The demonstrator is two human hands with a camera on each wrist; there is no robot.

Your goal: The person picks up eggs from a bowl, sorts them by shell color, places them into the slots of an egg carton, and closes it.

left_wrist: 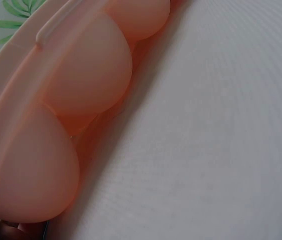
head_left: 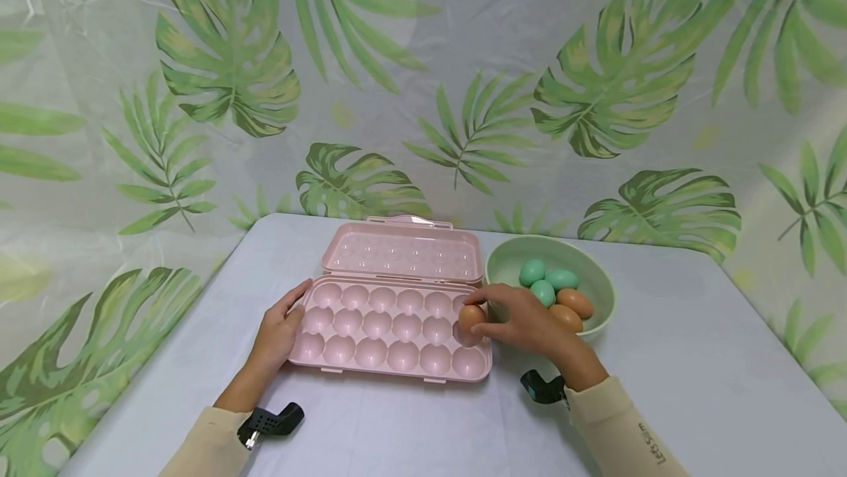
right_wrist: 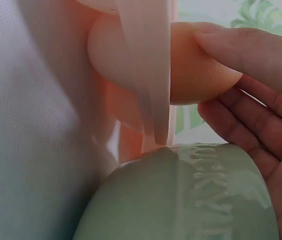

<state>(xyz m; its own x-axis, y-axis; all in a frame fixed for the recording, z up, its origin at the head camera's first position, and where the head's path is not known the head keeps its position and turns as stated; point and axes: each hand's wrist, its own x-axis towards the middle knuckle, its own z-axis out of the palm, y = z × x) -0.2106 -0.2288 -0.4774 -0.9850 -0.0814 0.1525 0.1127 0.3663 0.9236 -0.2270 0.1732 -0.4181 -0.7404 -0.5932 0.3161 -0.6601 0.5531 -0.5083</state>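
A pink plastic egg box (head_left: 390, 341) lies on the table with its lid (head_left: 405, 250) folded back. My left hand (head_left: 273, 334) grips the left end of the box, and the box's rounded cups (left_wrist: 88, 65) fill the upper left of the left wrist view. With thumb and fingers my right hand (head_left: 519, 315) pinches a brown egg (head_left: 471, 317) at the middle cup of the rightmost column. In the right wrist view the brown egg (right_wrist: 198, 65) stands partly above the box rim (right_wrist: 153, 65), its lower end behind that rim.
Right of the box stands a pale green bowl (head_left: 598, 271), close against its end. Inside are several green eggs (head_left: 561, 279) and brown eggs (head_left: 574, 303). A leaf-patterned sheet (head_left: 463, 95) hangs behind the white table (head_left: 410, 425).
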